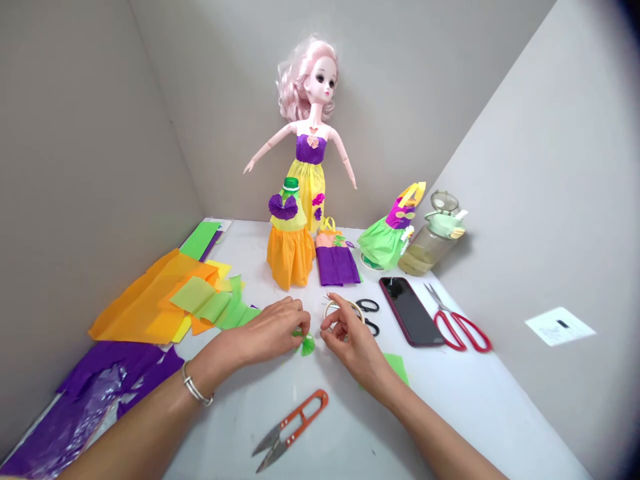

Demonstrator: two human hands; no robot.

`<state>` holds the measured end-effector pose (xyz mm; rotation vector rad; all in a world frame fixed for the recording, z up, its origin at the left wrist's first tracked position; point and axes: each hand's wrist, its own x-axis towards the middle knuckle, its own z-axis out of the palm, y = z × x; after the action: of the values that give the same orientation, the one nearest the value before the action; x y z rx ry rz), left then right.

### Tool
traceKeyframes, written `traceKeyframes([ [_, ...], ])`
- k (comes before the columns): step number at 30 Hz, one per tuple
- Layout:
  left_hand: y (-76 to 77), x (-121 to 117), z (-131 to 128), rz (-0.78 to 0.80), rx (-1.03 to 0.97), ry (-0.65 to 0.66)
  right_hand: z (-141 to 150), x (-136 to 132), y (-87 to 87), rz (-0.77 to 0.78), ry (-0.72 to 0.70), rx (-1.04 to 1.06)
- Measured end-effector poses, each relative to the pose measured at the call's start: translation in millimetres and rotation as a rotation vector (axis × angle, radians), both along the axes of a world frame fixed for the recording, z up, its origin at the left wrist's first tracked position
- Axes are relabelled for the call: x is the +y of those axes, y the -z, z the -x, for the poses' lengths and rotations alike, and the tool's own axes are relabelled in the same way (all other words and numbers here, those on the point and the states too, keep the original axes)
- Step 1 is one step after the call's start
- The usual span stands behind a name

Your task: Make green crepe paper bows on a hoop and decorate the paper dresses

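My left hand is closed, its fingertips pinching a small pleated piece of green crepe paper that fans out below them. To its right, my right hand has its thumb and a curled finger pressed together while the index finger lifts; whatever may be between them is too small to make out. Behind the right hand, partly covered, lie a roll of tape and black-handled scissors. A green paper scrap sits under the right wrist. Orange thread snips lie in front of both hands.
Crepe paper sheets, orange and purple, cover the left side. At the back stand a doll, a dressed bottle, small paper dresses and a jar. A phone and red-handled scissors lie right.
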<state>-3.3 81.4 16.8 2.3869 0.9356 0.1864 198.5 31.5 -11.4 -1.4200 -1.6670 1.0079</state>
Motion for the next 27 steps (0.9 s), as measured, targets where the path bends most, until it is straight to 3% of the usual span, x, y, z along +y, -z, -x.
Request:
traceKeyframes([
  [7, 8.8, -5.5, -6.1, -0.134, 0.047, 0.013, -1.2, -0.5, 1.0, 0.002, -0.006, 0.005],
  [14, 6.1, -2.9, -7.9, -0.096, 0.013, -0.019, -1.0, 0.6, -5.3, 0.013, 0.032, 0.03],
  [22, -14.3, -4.1, -18.0, -0.087, -0.39, -0.326, 2.9, -1.6, -18.1, -0.118, 0.155, 0.129],
  [27, -15.0, -11.0, -25.4, -0.099, -0.522, -0.411, 4.8, -7.9, -23.0, -0.21, 0.212, 0.062],
])
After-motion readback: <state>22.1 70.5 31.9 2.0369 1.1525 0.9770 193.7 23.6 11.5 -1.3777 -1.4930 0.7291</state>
